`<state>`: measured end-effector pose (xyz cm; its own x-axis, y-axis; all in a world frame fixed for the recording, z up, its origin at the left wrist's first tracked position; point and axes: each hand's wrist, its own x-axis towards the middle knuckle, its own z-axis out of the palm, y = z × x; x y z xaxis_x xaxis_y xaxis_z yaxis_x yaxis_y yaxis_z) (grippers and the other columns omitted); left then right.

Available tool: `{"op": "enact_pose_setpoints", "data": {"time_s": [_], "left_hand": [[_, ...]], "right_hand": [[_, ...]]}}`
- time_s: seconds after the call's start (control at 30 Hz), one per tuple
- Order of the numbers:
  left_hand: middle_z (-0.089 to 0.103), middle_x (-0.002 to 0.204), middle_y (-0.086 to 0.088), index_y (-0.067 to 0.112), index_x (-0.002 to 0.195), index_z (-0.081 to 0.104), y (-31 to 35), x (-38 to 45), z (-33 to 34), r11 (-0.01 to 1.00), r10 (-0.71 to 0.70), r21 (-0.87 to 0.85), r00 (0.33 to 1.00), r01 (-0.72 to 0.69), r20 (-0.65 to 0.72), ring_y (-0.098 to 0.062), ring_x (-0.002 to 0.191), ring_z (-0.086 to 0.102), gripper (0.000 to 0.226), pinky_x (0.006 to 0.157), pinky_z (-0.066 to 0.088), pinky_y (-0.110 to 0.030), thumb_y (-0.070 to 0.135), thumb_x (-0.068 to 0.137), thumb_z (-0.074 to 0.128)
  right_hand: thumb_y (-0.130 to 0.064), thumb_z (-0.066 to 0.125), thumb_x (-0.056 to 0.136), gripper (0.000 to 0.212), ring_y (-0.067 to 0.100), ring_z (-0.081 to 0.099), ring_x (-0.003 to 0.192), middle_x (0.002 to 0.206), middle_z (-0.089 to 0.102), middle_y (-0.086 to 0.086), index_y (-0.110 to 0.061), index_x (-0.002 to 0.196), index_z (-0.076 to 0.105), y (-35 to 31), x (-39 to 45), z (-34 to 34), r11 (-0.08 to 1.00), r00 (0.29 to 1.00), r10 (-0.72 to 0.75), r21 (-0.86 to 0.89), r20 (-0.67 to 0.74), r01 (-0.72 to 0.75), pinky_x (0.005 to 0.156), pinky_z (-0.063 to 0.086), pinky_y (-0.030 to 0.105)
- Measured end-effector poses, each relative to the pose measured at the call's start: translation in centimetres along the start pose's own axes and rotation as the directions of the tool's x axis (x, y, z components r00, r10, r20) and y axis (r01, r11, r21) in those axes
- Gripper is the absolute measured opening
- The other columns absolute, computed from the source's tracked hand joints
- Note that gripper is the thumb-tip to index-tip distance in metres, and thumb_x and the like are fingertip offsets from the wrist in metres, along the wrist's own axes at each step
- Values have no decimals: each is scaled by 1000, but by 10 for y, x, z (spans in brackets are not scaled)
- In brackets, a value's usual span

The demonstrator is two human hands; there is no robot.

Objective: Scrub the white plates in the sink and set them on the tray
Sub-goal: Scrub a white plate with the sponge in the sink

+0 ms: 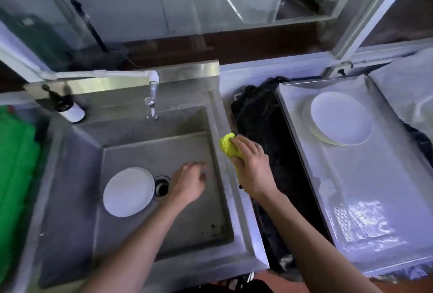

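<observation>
A small stack of white plates (127,192) lies on the floor of the steel sink (201,217), left of the drain (162,186). My left hand (188,182) hovers over the sink floor right of the drain, fingers loosely bent, holding nothing. My right hand (251,166) grips a yellow-green sponge (227,144) over the sink's right rim. Another stack of white plates (339,118) sits at the far end of the metal tray (365,199) on the right.
A tap (151,100) hangs over the sink's back edge, with a soap bottle (69,107) to its left. Dark cloth (264,128) lies between sink and tray. Something green (16,163) stands at the far left. Glass panels rise behind.
</observation>
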<state>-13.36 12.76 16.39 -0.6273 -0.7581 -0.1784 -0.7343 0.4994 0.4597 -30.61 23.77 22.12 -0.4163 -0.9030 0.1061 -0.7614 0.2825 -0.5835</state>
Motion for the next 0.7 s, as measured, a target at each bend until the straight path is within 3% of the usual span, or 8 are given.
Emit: {"op": "enact_pose_setpoints", "data": {"time_s": [0.13, 0.3, 0.47, 0.7], "left_hand": [[69, 131, -2, 26, 127, 69, -69, -22, -12, 988, -146, -43, 989, 147, 24, -28, 120, 63, 37, 91, 53, -38, 21, 92, 59], [72, 115, -1, 27, 113, 71, -144, -43, -27, 955, -290, -56, 956, 293, 51, -31, 109, 65, 28, 79, 52, -37, 20, 92, 53], [66, 134, -1, 25, 135, 62, -216, -58, -27, 910, -399, -89, 914, 404, 71, -27, 125, 57, 38, 97, 48, -39, 26, 98, 53], [58, 145, -1, 21, 140, 57, -297, -73, -10, 757, -583, -283, 804, 589, 116, -24, 133, 52, 39, 112, 42, -41, 26, 101, 55]], "right_hand": [[-16, 60, 96, 52, 31, 47, 127, 153, 45, -4, -21, 146, 49, -46, 15, 58, 999, 988, -41, -28, 148, 46, 97, 44, 48], [-14, 58, 94, 55, 34, 46, 128, 154, 44, -3, -23, 147, 47, -93, 28, 126, 995, 955, -70, -45, 287, 86, 96, 45, 50], [-18, 55, 97, 53, 33, 44, 128, 155, 41, -4, -26, 148, 44, -127, 43, 188, 988, 914, -96, -73, 393, 135, 96, 44, 51], [-19, 59, 96, 50, 32, 44, 131, 152, 47, -3, -24, 144, 49, -147, 57, 260, 993, 884, -75, -49, 460, 110, 99, 42, 49]]}}
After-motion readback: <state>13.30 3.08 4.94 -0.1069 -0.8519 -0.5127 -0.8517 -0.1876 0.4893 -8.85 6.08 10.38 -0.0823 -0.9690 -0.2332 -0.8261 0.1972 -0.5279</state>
